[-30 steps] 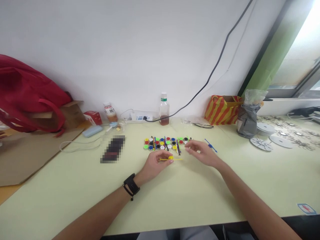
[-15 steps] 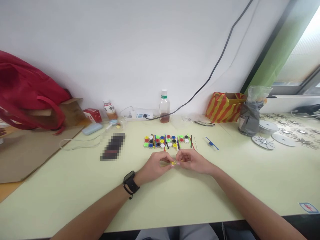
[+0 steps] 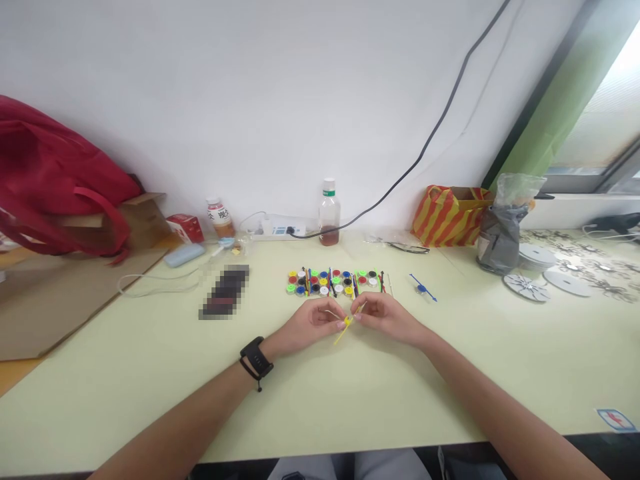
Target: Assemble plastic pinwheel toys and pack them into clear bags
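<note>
Between my two hands, just above the table, is a small yellow arrow spinner (image 3: pixel 347 322), with a round hub and a thin pointer slanting down to the left. My left hand (image 3: pixel 311 325), wearing a black watch (image 3: pixel 257 357), pinches it at the hub. The fingertips of my right hand (image 3: pixel 384 319) close on the pointer's upper end. Beyond them lie rows of coloured round discs (image 3: pixel 324 283) with thin coloured pointers among them. A blue arrow spinner (image 3: pixel 422 289) lies apart to the right.
A pixelated dark object (image 3: pixel 224 292) lies left of the discs. Along the wall stand a bottle (image 3: pixel 329 217), a power strip (image 3: pixel 275 229) and a striped bag (image 3: pixel 447 217). Grey round plates (image 3: pixel 526 285) lie at the right, cardboard (image 3: pixel 75 300) and a red backpack (image 3: pixel 65 180) at the left.
The yellow spinner has turned, so its pointer now slants down toward me instead of lying roughly level. Both hands have shifted slightly, staying close together.
</note>
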Motion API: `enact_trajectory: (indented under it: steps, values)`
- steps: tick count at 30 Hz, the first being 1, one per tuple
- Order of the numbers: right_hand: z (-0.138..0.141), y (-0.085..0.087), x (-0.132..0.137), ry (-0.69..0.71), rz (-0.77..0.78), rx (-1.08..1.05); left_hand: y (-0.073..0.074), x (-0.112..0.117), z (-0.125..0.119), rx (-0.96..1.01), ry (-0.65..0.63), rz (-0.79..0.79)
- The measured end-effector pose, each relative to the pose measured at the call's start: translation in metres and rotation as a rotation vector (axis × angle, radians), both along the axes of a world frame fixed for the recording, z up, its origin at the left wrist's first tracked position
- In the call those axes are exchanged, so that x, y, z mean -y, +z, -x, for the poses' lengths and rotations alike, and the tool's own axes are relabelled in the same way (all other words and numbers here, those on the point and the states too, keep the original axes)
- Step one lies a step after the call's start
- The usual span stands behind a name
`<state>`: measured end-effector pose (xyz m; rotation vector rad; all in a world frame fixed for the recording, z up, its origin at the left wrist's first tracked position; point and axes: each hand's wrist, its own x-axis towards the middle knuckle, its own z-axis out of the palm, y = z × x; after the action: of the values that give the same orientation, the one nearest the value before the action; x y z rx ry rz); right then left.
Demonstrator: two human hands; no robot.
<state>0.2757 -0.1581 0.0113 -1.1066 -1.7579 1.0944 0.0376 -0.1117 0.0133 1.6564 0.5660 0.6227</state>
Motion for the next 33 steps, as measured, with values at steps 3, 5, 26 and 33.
enact_trajectory:
  steps: [3, 5, 26, 33]
  values:
    - [0.000, -0.003, 0.001, -0.110, -0.143, 0.023, -0.006, -0.004, -0.001, 0.017, 0.055, 0.029]
    - [0.001, -0.004, 0.003, -0.163, -0.215, 0.052, -0.010, -0.005, -0.002, 0.017, 0.071, 0.051]
    - [0.016, 0.001, 0.007, -0.031, -0.042, 0.025, -0.003, -0.002, -0.002, 0.110, 0.057, 0.119]
    - [0.015, -0.001, 0.006, -0.065, -0.069, 0.029, -0.002, -0.001, -0.002, 0.077, 0.028, 0.107]
